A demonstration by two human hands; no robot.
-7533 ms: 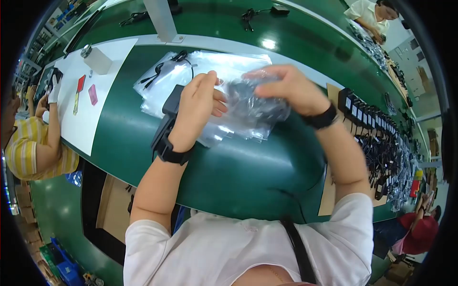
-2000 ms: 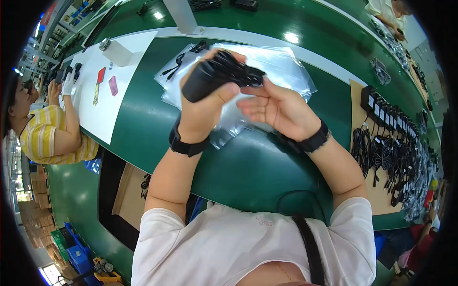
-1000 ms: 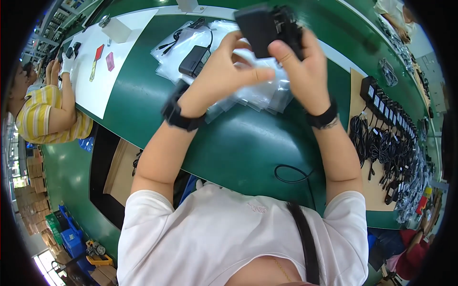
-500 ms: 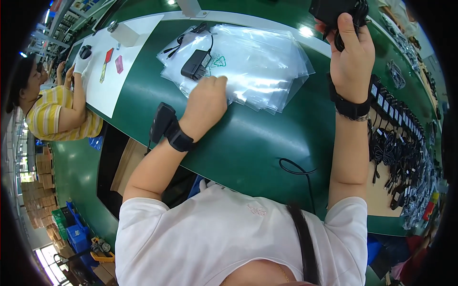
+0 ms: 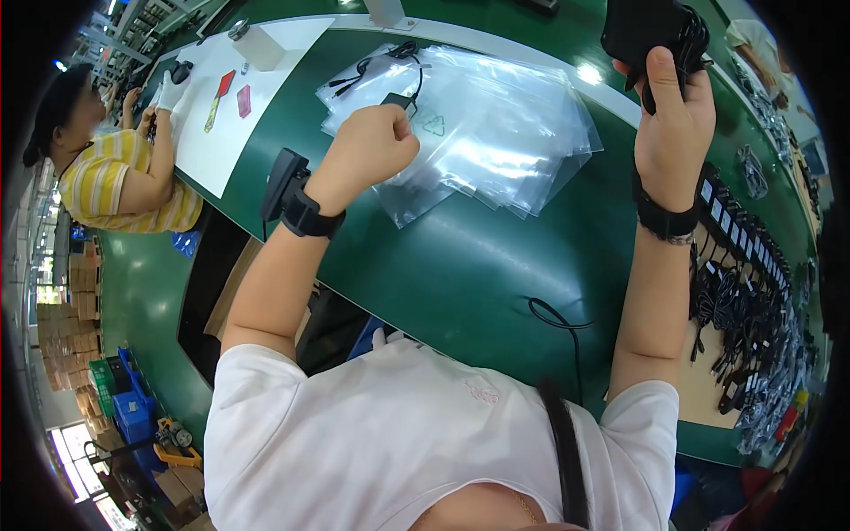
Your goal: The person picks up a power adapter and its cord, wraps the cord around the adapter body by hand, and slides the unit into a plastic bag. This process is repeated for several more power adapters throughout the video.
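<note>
My left hand [image 5: 367, 152] is closed, its fingers curled under, at the near left of a loose stack of clear plastic bags [image 5: 509, 133]. What it pinches, if anything, is hidden. Just beyond its knuckles a black power adapter [image 5: 400, 100] lies on the bags, mostly covered by the hand, its thin cable [image 5: 361, 71] trailing to the far left. Up at the far right, my right hand [image 5: 675, 133] holds a black power adapter [image 5: 639, 34] with its cable bundled, the thumb pressed across it. Both wrists wear black straps.
Rows of black adapters with cables [image 5: 739, 221] lie on cardboard at right. A loose black cable [image 5: 567, 323] loops near me on the green table [image 5: 478, 265]. On the left, a white sheet [image 5: 208, 150] bears a bottle [image 5: 257, 46]; a person in yellow stripes [image 5: 124, 190] sits beside it.
My left hand has moved left and away from me, covering more of the adapter. One bag's corner now sticks out toward me. My right hand still holds its adapter.
</note>
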